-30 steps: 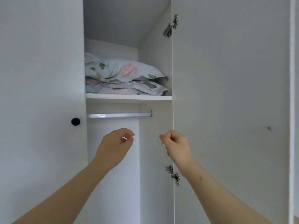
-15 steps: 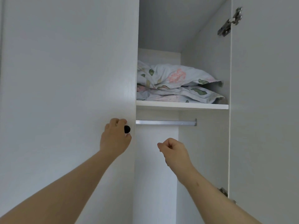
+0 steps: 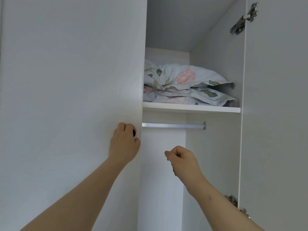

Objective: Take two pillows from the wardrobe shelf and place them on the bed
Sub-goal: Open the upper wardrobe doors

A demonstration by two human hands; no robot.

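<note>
Two floral pillows lie stacked on the white wardrobe shelf (image 3: 191, 108): the upper pillow (image 3: 183, 77) rests on the lower pillow (image 3: 200, 96). Their left ends are hidden behind the left wardrobe door (image 3: 75, 80). My left hand (image 3: 124, 144) is closed around the small black knob (image 3: 133, 133) at that door's right edge, below shelf height. My right hand (image 3: 182, 160) hangs in the open gap below the shelf, fingers curled shut, holding nothing. Both hands are well below the pillows.
A metal hanging rail (image 3: 173, 125) runs just under the shelf. The right wardrobe door (image 3: 275, 114) stands open at the right, with hinges (image 3: 243, 19) at the top and near the bottom. No bed is in view.
My left hand has gone from the open gap to the left door's black knob and closed on it. My right hand has come off the right door's edge. The view has shifted left.
</note>
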